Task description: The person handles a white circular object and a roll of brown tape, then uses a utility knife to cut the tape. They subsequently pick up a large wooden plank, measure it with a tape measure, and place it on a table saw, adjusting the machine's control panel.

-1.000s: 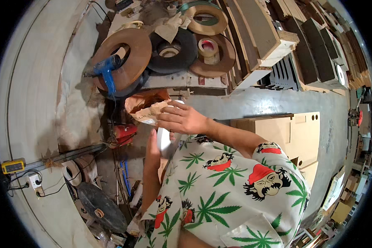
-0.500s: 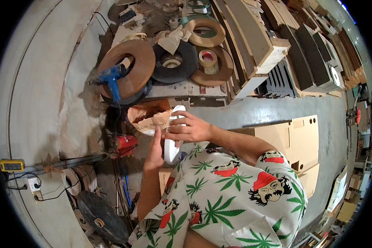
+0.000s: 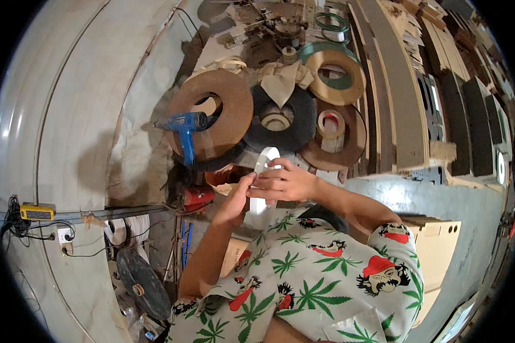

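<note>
A white flat ring-shaped roll, like a coil of edge strip, is held on edge in front of my chest. My right hand wraps over its right side, fingers curled across it. On the opposite side, my left hand presses against the roll with its thumb and fingers, partly hidden by the right fingers. Just beyond my hands sits an open brown paper sack with a torn rim, partly covered by the left hand. A blue heat gun lies on a large brown coil ahead.
A large black coil, a tan coil and a tape roll lie on the bench. Long boards are stacked at right. A red object and a black disc-shaped coil are at left, near cables and a socket.
The view has shifted, so the bench appears lower and further right. My hands and the white roll now cover more of the paper sack. Both hands stay on the roll.
</note>
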Tool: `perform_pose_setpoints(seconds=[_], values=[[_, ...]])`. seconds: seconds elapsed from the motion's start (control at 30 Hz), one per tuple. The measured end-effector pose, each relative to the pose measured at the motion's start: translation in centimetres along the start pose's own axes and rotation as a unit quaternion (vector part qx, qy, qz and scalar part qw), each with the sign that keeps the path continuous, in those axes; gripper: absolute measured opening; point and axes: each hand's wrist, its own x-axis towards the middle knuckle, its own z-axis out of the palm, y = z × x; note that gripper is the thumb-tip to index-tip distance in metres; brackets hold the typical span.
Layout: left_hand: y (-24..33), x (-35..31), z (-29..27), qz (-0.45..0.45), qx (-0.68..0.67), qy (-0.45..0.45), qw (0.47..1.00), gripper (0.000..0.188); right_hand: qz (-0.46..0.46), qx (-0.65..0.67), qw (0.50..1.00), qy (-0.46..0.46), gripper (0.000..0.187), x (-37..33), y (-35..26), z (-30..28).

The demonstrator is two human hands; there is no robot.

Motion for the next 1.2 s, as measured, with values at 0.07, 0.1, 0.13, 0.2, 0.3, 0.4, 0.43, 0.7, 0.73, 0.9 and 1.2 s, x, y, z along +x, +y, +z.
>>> perform_pose_setpoints(seconds=[0.07,0.1,0.13,0.2,0.3,0.4,0.43,0.7,0.73,0.9,1.2], values=[[0.3,1.4,-0.1,0.007,0.019,0.033,0.999,0.045,0.009,-0.022,1.0,0.019,0.065,-0.4,1.5,-0.1],[0.8,1.4,0.4,0.001,0.042,0.047,0.998,0.045,0.004,-0.028,0.999,0.028,0.063,-0.6,2.0,0.1],[1.9,1.4,1.5,-0.008,0.066,0.056,0.996,0.045,0.003,-0.035,0.999,0.036,0.061,-0.8,2.7,0.0],[2.8,2.3,2.0,-0.019,0.108,0.062,0.992,0.044,0.008,-0.045,0.997,0.059,0.058,-0.8,3.7,-0.1],[3.7,3.1,2.3,0.002,0.159,0.084,0.984,0.044,0.004,-0.046,0.997,0.064,0.058,-1.5,4.4,0.9],[5.1,3.1,2.5,-0.017,0.133,0.059,0.989,0.04,0.031,-0.061,0.994,0.082,0.059,-1.4,4.5,1.5],[5.2,3.2,2.6,-0.015,0.119,0.066,0.991,0.039,0.037,-0.065,0.994,0.085,0.06,-1.2,4.6,1.5],[8.9,4.1,0.7,0.108,0.147,0.084,0.98,0.038,0.143,-0.097,0.978,0.115,0.064,2.2,4.8,1.4],[9.9,4.3,0.2,0.127,0.115,0.075,0.982,0.039,0.16,-0.075,0.975,0.135,0.064,2.5,5.2,1.8],[19.0,5.9,-3.1,0.201,0.075,0.066,0.975,0.051,0.421,-0.035,0.902,0.092,0.055,0.2,6.2,8.3],[37.0,21.8,-15.9,0.377,0.506,0.135,0.764,0.056,0.537,-0.222,0.814,0.011,0.039,-2.9,6.5,16.4]])
